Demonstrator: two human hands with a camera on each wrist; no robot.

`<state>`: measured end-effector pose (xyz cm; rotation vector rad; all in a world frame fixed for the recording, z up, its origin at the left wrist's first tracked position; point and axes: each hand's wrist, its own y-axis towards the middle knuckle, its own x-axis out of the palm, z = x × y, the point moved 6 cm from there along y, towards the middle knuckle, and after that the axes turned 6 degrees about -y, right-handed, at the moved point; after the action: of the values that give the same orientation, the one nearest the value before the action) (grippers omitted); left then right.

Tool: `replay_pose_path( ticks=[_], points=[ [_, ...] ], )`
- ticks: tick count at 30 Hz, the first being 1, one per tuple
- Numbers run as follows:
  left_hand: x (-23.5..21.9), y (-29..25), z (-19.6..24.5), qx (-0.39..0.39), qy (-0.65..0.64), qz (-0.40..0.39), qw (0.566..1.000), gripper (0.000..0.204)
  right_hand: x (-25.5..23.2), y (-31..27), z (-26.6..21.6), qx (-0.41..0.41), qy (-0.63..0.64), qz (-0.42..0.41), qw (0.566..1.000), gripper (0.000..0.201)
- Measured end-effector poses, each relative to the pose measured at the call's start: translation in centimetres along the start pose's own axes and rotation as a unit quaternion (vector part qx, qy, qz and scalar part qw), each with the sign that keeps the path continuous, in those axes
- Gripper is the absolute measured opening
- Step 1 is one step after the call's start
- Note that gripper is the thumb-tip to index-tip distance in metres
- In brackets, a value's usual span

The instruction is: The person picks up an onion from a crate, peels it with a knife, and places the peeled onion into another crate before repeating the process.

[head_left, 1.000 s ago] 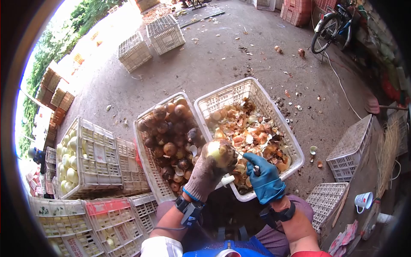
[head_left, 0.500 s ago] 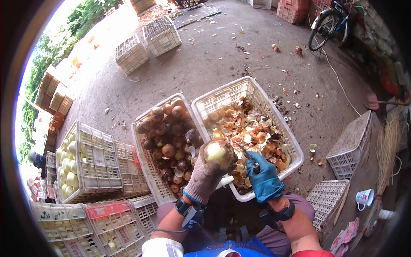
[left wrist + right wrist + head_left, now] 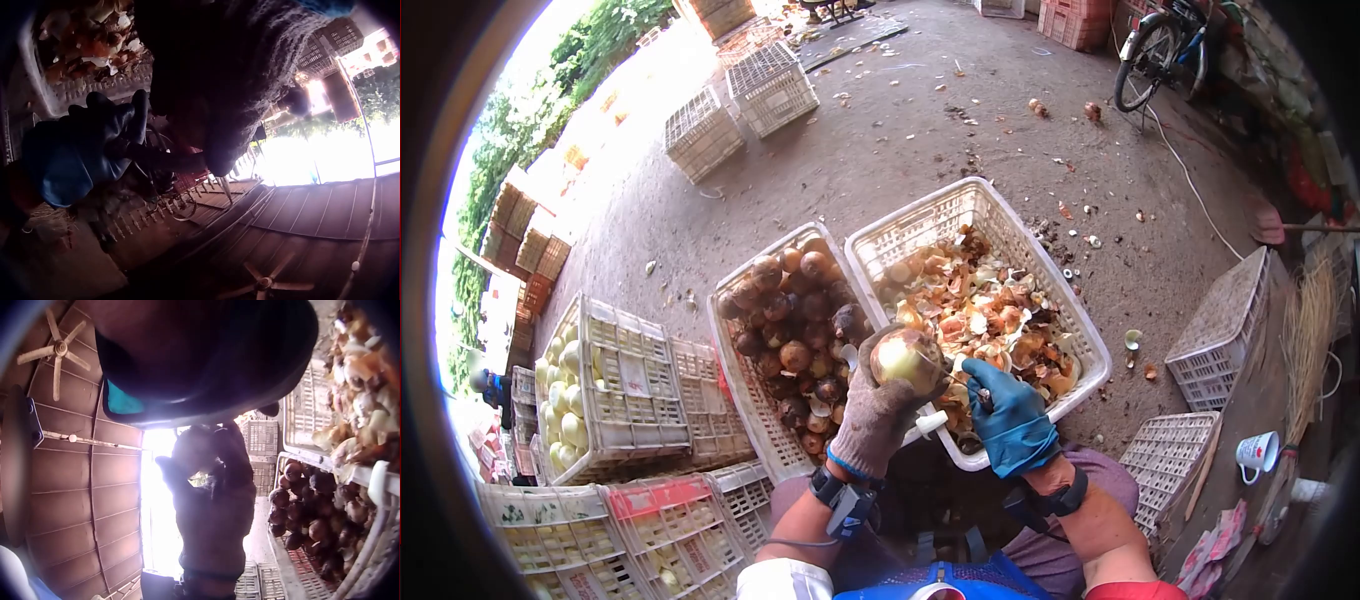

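Note:
My left hand (image 3: 872, 418), in a grey knit glove, grips a large onion (image 3: 906, 361) from below and the side. Pale flesh shows on part of the onion, with brown skin toward its edge. In a blue rubber glove, my right hand (image 3: 1012, 425) holds a small knife (image 3: 985, 397), its handle mostly hidden by the fingers. The thin blade points left toward the onion's right side. The left wrist view shows the blue-gloved right hand (image 3: 81, 150) close to the dark left glove. Against bright light, the onion (image 3: 197, 450) appears in the right wrist view.
Below the hands, a crate (image 3: 718, 312) of brown onions stands left of another crate (image 3: 1093, 330) holding peelings. Crates of pale peeled onions (image 3: 570, 385) are stacked at left. At right are a crate (image 3: 1215, 320), a mug (image 3: 1256, 455) and a straw broom (image 3: 1305, 350). Beyond stands a bicycle (image 3: 1145, 65).
The onion has turned in my left hand. The knife swung away from the onion half a second ago, and its blade is now back near the onion's right side.

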<state>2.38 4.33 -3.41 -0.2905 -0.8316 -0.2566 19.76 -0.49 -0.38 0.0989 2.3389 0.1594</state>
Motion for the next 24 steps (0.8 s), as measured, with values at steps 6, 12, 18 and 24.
replay_pose_path(
  ticks=[6, 12, 18, 24],
  points=[
    [-0.2, -0.1, 1.0, 0.04, 0.111, 0.013, 0.993, 0.089, 0.2, -0.2, 0.7, -0.007, -0.06, -0.018, 0.998, 0.034],
    [0.5, -0.5, 1.6, 0.045, 0.12, 0.029, 0.991, 0.069, 0.2, -0.2, 1.3, -0.022, -0.117, -0.032, 0.992, 0.048],
    [0.2, -1.6, 0.8, -0.04, 0.04, 0.034, 0.998, 0.082, -0.5, 0.4, 0.5, -0.087, -0.165, 0.014, 0.982, 0.034],
    [-0.8, -1.9, 0.1, -0.099, -0.063, -0.011, 0.993, 0.071, -0.5, 0.5, 0.4, -0.109, -0.158, 0.015, 0.981, 0.038]
  ],
)
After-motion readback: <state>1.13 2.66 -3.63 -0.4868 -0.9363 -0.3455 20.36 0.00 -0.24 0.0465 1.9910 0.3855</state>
